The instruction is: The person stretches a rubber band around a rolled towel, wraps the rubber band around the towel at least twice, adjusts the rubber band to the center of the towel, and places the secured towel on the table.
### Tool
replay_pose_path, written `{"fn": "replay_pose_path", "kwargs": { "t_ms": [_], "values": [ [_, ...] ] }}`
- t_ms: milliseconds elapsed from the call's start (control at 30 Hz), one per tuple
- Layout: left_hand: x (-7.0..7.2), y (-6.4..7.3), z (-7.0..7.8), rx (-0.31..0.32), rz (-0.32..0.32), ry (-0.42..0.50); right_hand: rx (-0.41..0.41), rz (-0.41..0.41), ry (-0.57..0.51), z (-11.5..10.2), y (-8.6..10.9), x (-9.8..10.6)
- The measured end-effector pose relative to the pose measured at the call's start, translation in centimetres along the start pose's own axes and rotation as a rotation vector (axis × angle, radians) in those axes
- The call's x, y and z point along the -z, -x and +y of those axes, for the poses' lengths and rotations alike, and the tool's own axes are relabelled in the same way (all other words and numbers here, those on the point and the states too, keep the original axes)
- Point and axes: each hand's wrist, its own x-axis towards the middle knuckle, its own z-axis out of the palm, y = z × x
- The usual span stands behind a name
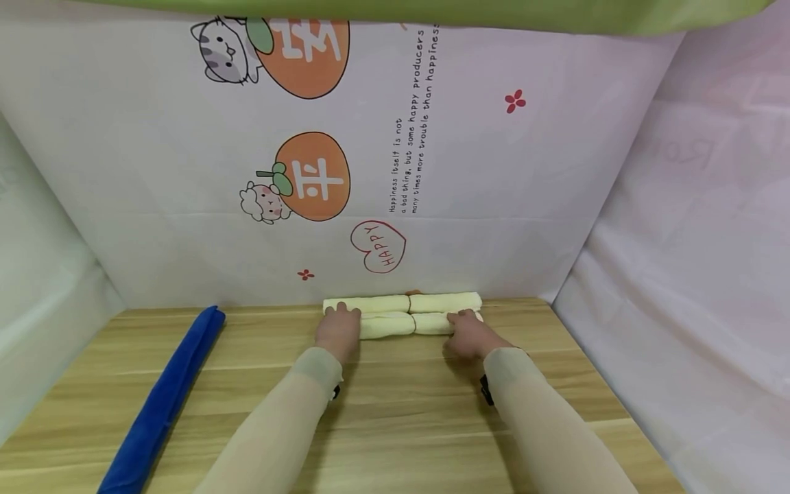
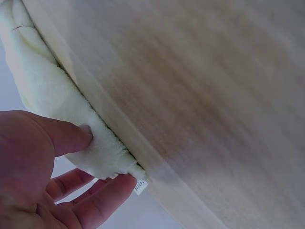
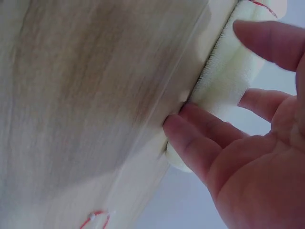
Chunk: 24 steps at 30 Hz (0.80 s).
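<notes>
Two cream, fluffy rolled towels lie side by side along the back of the wooden table, each tied round its middle with a thin reddish band. In the head view my left hand [image 1: 339, 331] is at the left end of the nearer rolled towel [image 1: 387, 326], and my right hand [image 1: 472, 334] is at its right end. Up close, my left thumb presses the fluffy roll [image 2: 71, 107] while a fingertip bears on its end by a small white tag [image 2: 140, 186]. Around the other end [image 3: 221, 78] the right fingers and thumb curl. Behind lies the farther rolled towel [image 1: 370, 304].
A long, folded blue cloth [image 1: 166, 405] lies slantwise on the left of the wooden table [image 1: 401, 425]. White printed fabric [image 1: 463, 171] rises behind the back edge, with more white cloth at both sides. A green cloth edge [image 1: 395, 12] hangs across the top.
</notes>
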Motion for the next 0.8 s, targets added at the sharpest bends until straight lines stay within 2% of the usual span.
{"fn": "replay_pose_path", "kwargs": {
  "t_ms": [167,233,333,433,533,633,800],
  "values": [
    [0.0,0.0,-0.4,0.008,-0.024,0.104,0.041,-0.001,-0.081,1.6,1.5,2.4],
    [0.1,0.3,-0.7,0.026,-0.048,0.153,0.021,0.009,-0.09,2.5,2.9,3.7],
    [0.7,1.6,-1.0,0.055,-0.085,0.201,-0.036,0.019,-0.072,4.2,4.9,5.2],
    [1.5,3.7,-1.3,0.072,-0.114,0.212,-0.078,0.058,-0.035,5.6,7.1,6.2],
    [2.5,5.9,-1.5,0.078,-0.137,0.198,-0.089,0.106,0.008,6.5,9.0,6.3],
    [3.3,7.8,-1.6,0.078,-0.165,0.193,-0.105,0.115,0.025,7.0,10.4,5.6],
    [4.3,9.9,-1.6,0.071,-0.203,0.201,-0.139,0.107,0.011,6.8,10.5,3.8]
  ]
}}
